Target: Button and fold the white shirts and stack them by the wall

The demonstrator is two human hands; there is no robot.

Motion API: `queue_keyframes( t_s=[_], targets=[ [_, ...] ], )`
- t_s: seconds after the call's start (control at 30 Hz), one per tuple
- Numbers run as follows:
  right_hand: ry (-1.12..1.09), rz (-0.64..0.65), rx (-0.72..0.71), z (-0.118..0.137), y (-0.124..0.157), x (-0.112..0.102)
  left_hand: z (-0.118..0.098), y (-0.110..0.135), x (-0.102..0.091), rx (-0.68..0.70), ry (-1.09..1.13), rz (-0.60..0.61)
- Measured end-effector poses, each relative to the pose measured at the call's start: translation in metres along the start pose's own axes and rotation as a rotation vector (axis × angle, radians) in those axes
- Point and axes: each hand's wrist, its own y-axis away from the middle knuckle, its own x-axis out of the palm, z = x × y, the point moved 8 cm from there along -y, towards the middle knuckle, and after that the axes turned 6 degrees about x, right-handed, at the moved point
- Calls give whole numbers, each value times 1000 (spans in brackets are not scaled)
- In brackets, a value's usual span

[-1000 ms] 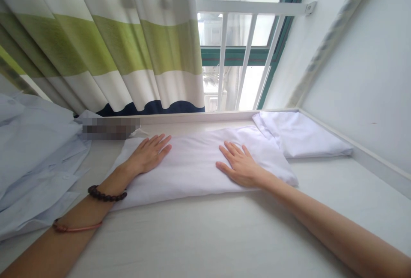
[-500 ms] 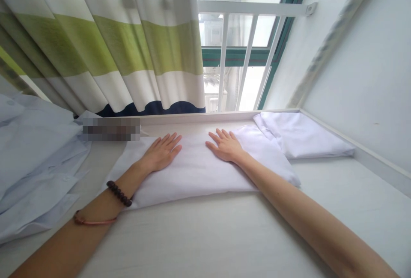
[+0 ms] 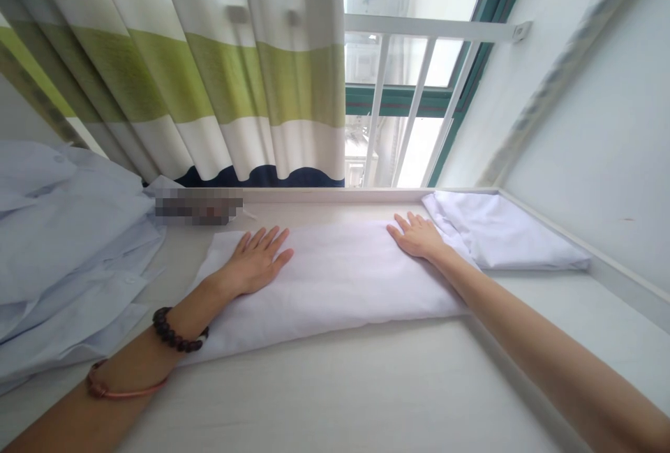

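A white garment [image 3: 335, 278], folded into a long flat strip, lies across the pale board in front of me. My left hand [image 3: 256, 261] rests flat on its left part, fingers spread. Toward the garment's right end, my right hand [image 3: 416, 233] lies palm down with its fingers apart. Neither hand grips anything. Beyond the right hand, a folded white garment [image 3: 518, 229] sits in the far right corner, close to the strip's end. A heap of white shirts [image 3: 68, 229] with buttons is piled at the left.
A raised white edge [image 3: 335, 195] runs along the back of the board [image 3: 335, 390]. Behind it hang a striped curtain [image 3: 209, 76] and a white railing [image 3: 429, 27] before a window. A white wall [image 3: 601, 132] closes the right side. Something blurred out [image 3: 199, 206] lies near the shirts.
My right hand has slid to the right along the folded garment, away from my left hand. The left hand stays on the left part. The view has shifted slightly.
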Motion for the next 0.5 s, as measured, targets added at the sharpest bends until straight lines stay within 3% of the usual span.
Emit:
queue_keyframes(
  t_s=[0.07, 0.2, 0.27, 0.37, 0.5],
  targets=[
    [34, 31, 11, 20, 9, -5, 0, 1, -1, -26, 6, -12],
    [-98, -77, -318, 106, 42, -16, -4, -1, -2, -30, 15, -34],
    [-154, -30, -419, 132, 54, -6, -2, 0, -2, -46, 16, -31],
    [-174, 31, -411, 128, 52, 9, 6, 3, -1, -120, 3, -26],
    [-132, -2, -238, 67, 27, 11, 12, 8, -2, -205, -21, -14]
  ],
)
